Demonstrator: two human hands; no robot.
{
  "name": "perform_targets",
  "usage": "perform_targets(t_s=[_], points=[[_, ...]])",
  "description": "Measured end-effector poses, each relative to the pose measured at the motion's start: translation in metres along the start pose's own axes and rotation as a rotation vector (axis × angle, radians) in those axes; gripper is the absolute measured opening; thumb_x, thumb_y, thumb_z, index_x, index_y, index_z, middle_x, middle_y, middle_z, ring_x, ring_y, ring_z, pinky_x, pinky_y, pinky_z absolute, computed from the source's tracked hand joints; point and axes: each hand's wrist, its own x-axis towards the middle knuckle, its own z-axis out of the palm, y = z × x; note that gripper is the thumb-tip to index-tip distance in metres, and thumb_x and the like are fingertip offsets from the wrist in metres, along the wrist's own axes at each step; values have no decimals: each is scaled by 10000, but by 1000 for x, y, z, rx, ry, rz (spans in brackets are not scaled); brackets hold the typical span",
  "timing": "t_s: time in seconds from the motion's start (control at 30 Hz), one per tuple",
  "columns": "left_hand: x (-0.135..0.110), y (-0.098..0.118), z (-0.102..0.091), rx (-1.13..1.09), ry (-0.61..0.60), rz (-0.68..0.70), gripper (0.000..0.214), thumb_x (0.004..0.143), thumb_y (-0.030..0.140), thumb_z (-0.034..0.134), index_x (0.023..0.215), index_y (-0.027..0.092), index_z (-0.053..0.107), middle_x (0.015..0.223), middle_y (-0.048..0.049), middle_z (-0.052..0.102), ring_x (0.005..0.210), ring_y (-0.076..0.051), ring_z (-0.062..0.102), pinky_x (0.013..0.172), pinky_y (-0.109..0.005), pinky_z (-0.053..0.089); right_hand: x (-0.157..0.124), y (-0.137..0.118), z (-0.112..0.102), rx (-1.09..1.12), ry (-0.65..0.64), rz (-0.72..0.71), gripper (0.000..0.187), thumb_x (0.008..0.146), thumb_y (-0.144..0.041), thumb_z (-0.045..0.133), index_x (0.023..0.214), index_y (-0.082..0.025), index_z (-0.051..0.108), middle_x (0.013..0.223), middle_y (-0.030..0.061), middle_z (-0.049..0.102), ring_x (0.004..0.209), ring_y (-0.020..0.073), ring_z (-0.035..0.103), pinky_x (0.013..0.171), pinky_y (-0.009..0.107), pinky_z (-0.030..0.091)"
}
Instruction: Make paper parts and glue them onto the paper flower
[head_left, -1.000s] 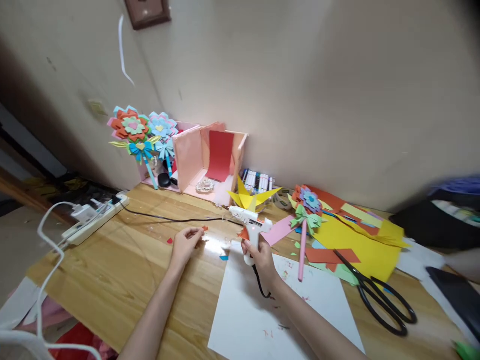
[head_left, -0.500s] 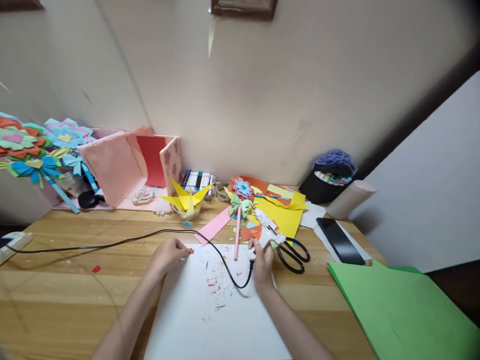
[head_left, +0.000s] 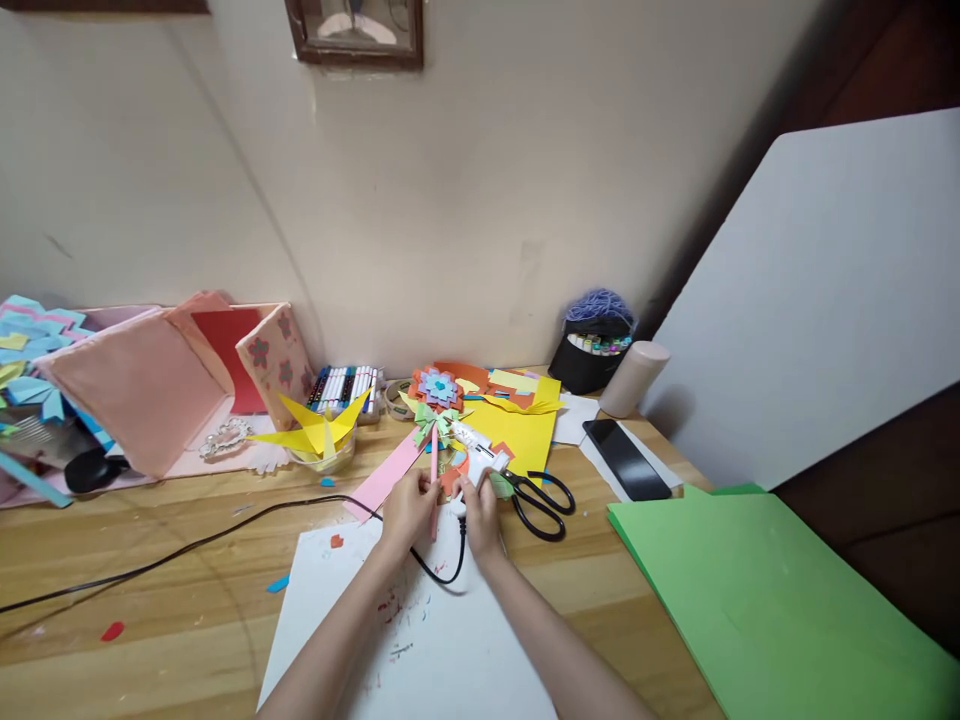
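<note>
While the left hand (head_left: pixel 409 510) pinches a pink stem (head_left: pixel 434 455), the right hand (head_left: pixel 482 515) grips a glue gun (head_left: pixel 481 461), wall (head_left: pixel 435 210) behind counter (head_left: pixel 180 590).

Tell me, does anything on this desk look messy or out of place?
A red scrap lies alone on the wooden tabletop, apart from the colored paper; reddish and dark smudges mark the otherwise plain white sheet.
</note>
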Motion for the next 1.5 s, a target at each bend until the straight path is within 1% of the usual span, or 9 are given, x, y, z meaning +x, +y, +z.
perform_targets(t_s=[0.1,0.23,0.43,0.57,0.73,0.87,1.1,1.5], points=[[-5,-7,3,-61,45,20,245,779,369,473,792,177,625,736,-38,668,669,-177,595,563,-236,348,14,3,0,22,28,26,221,816,-418,433,727,-216,423,674,-13,510,659,158,501,659,277,417],[-8,-13,6,-106,101,26,270,798,388,450,840,174,608,722,-29,648,619,-169,567,545,-244,341,28,5,5,60,-17,18,215,812,-396,458,711,-212,415,653,-27,492,624,140,486,646,266,417],[-11,-12,7,-155,158,51,248,812,382,438,818,174,573,739,-29,621,659,-163,553,563,-245,346,26,7,5,55,-47,33,246,805,-428,461,715,-200,441,634,-21,516,594,138,487,608,262,417],[-12,-10,5,-164,158,48,240,812,373,443,816,173,575,689,-13,598,617,-149,527,557,-241,345,24,7,4,50,-22,41,253,794,-443,466,738,-197,447,657,-13,523,611,144,494,594,260,416],[-12,-11,4,-162,159,45,247,805,386,453,803,171,576,666,-8,584,597,-144,506,546,-239,338,28,8,3,49,6,62,242,792,-434,462,741,-197,445,650,-19,500,582,134,464,572,260,411],[-12,-13,6,-161,158,47,257,802,398,454,788,172,575,672,-11,586,591,-144,504,530,-237,326,29,7,4,52,1,80,252,780,-440,476,727,-196,444,640,-23,498,577,134,466,566,258,413],[-10,-17,8,-156,156,65,247,802,388,461,820,173,581,675,-9,593,603,-147,520,531,-237,323,31,9,4,68,-7,92,265,778,-446,481,700,-197,433,620,-29,482,556,126,456,548,247,401],[-10,-15,6,-145,163,76,230,792,373,475,793,170,582,670,-6,576,582,-139,496,522,-238,328,32,5,3,99,-8,84,255,787,-423,474,684,-194,429,615,-33,460,560,120,437,566,254,385]])
